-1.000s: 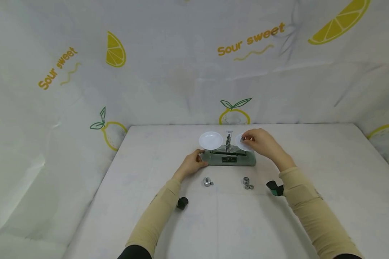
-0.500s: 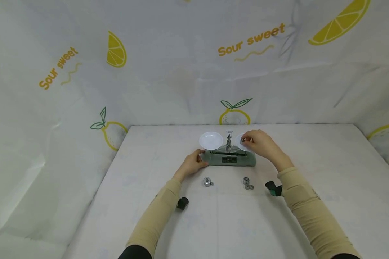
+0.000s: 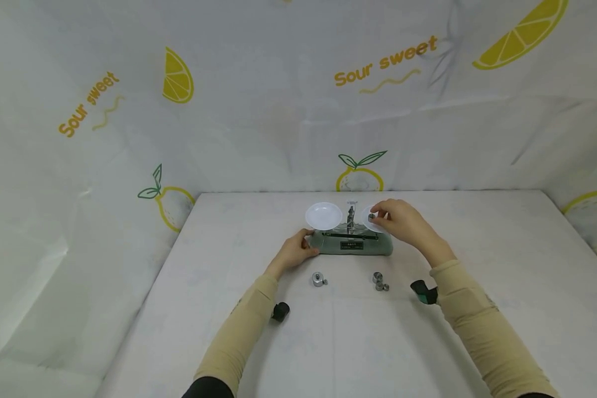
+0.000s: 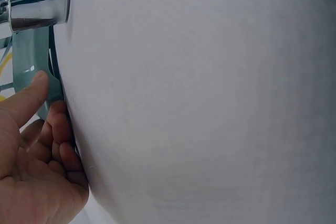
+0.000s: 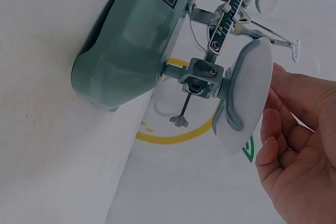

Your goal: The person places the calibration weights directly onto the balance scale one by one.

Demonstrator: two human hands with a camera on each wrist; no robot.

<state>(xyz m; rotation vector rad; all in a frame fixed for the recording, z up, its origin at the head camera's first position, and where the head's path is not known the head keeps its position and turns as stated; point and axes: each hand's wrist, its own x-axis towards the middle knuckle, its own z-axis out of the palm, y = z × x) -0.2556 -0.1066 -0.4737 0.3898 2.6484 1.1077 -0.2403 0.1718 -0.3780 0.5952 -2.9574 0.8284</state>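
A green balance scale (image 3: 323, 243) with two white pans stands at the back of the table. My left hand (image 3: 293, 250) grips the left end of its base, thumb in front and fingers behind; the left wrist view shows that same hand (image 4: 39, 150) against the base end (image 4: 31, 51). Between thumb and fingertips, my right hand (image 3: 402, 221) pinches a small metal weight (image 3: 371, 216) over the right pan (image 3: 367, 224). In the right wrist view the pan (image 5: 254, 93) hides the fingertips of this hand (image 5: 299, 140) and the weight. The left pan (image 3: 324, 216) holds nothing.
In front of the scale stand a larger metal weight (image 3: 318, 279) and a tiny one (image 3: 325, 282). Farther right is a cluster of several weights (image 3: 377, 277). A white sheet with lemon prints (image 3: 278, 110) hangs behind the table (image 3: 338, 342).
My right hand shifts only slightly over the right pan, and the weight shows a little more below its fingertips. The left hand and scale stay put.
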